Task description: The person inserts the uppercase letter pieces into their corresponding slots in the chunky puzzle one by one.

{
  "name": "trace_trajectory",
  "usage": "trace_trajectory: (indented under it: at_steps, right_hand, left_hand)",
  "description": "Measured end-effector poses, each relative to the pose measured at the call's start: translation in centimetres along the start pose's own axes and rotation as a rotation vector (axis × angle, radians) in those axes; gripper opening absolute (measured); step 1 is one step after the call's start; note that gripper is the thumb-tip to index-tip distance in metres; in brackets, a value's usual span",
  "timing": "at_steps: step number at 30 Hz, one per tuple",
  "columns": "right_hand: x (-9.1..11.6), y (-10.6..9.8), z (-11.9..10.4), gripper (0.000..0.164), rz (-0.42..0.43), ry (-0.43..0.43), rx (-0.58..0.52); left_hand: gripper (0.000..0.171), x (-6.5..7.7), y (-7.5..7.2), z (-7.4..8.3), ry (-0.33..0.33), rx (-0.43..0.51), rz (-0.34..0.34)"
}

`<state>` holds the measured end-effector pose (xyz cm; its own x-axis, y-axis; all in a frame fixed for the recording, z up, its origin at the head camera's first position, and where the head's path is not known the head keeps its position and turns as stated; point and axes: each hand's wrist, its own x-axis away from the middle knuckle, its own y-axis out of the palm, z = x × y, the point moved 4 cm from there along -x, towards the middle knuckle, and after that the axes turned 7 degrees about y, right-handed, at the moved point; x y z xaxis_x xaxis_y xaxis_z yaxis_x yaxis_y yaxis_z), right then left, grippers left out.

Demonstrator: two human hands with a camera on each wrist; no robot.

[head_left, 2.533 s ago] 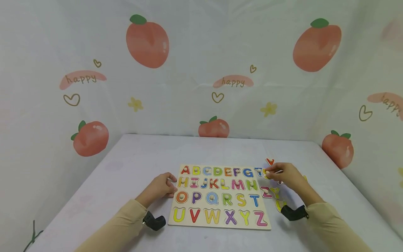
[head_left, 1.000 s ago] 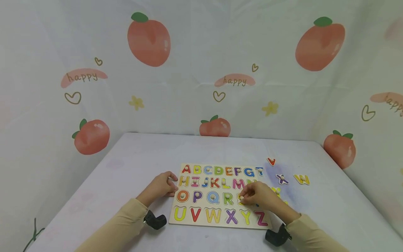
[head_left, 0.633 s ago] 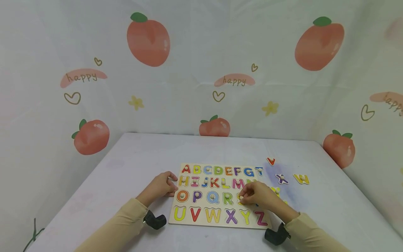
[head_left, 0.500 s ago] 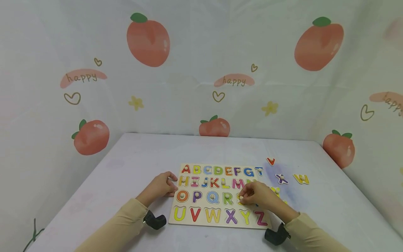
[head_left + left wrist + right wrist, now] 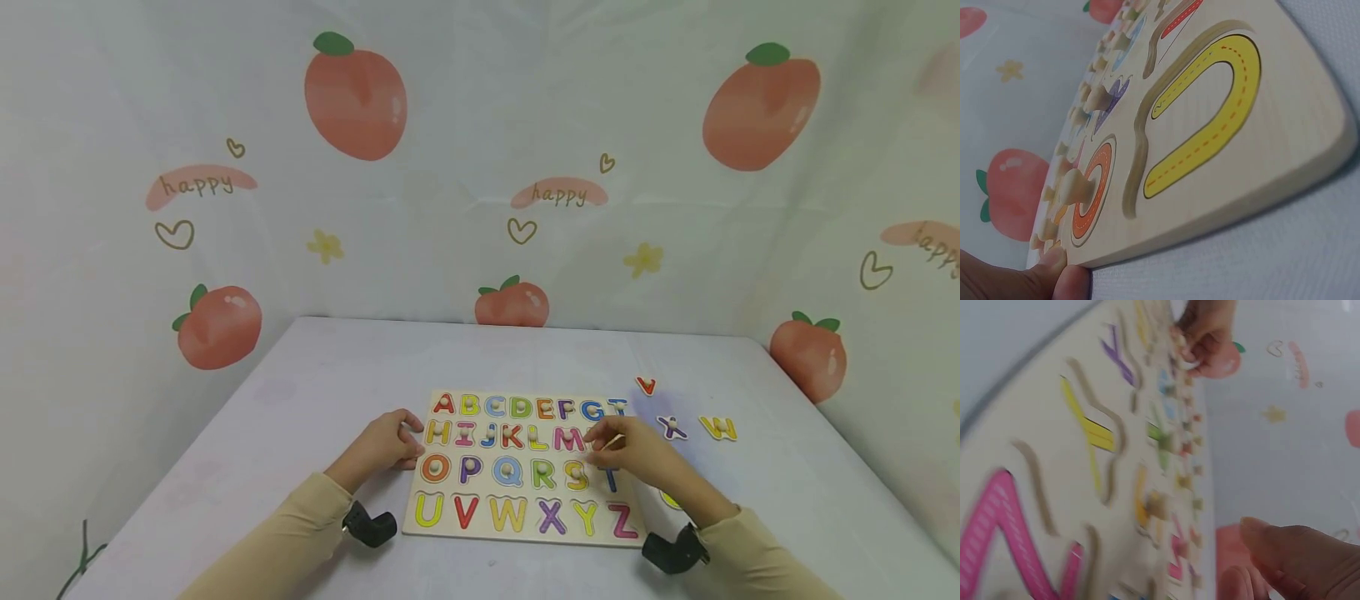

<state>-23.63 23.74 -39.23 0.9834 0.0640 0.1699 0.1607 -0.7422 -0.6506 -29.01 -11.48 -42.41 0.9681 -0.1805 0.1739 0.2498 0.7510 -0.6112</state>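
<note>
A wooden alphabet puzzle board [image 5: 483, 493] lies flat on the table, many knobbed letters seated in it. At its left edge my left hand [image 5: 382, 442] holds on with curled fingers; the left wrist view shows the thumb [image 5: 1013, 278] against the edge near the orange O [image 5: 1094, 194]. Over the right side hovers my right hand [image 5: 637, 450], thumb and fingers apart, nothing between them. Just left of it the yellow S piece [image 5: 576, 475] sits in its recess. The bottom-row recesses, U to Z, hold no pieces. The N and part of the T recess are hidden.
Right of the board lie loose letters: a red V [image 5: 645, 385], a purple X [image 5: 672, 427], a yellow W [image 5: 718, 427] and a partly covered yellow piece [image 5: 670, 498]. A blue T piece [image 5: 617, 406] lies by the top right corner. A printed cloth hangs behind.
My right hand carried the S from the board's right side to its recess, let it go, and moved up and right with fingers parted. The left hand has stayed at the edge.
</note>
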Motion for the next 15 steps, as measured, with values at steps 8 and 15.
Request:
trace_trajectory:
  at_steps: [8,15]
  right_hand:
    - [0.1,-5.1,0.6,0.033,0.134,0.025,-0.008]
    - [-0.9,-9.1,3.6,0.046,0.231,0.072,-0.043]
  left_hand:
    - [0.033,0.0,0.0,0.1,-0.001,-0.002,0.001]
    - [0.033,0.0,0.0,0.2,-0.012,0.005,-0.001]
